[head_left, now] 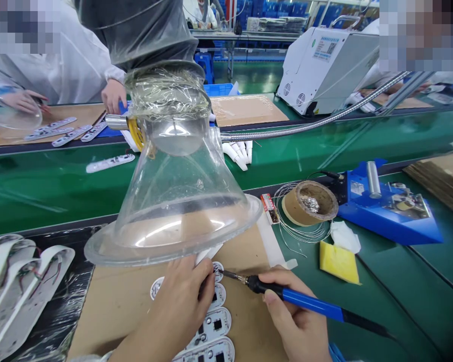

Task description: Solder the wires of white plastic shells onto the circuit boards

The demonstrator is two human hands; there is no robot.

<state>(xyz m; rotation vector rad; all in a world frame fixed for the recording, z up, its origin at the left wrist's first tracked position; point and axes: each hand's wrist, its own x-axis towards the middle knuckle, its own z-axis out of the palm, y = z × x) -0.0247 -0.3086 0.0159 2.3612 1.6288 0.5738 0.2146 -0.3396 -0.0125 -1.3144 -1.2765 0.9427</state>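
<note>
Clear hood [177, 201] blocks way beyond left hand [186, 291]; open cardboard [249, 322] right of boards [216, 324].

Head camera looks forward-down over the workbench [411, 286].

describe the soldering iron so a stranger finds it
Start at the big clear funnel-shaped hood, then look down to the right hand. That hand grips the soldering iron, set apart from the dark cords by its blue handle.
</note>
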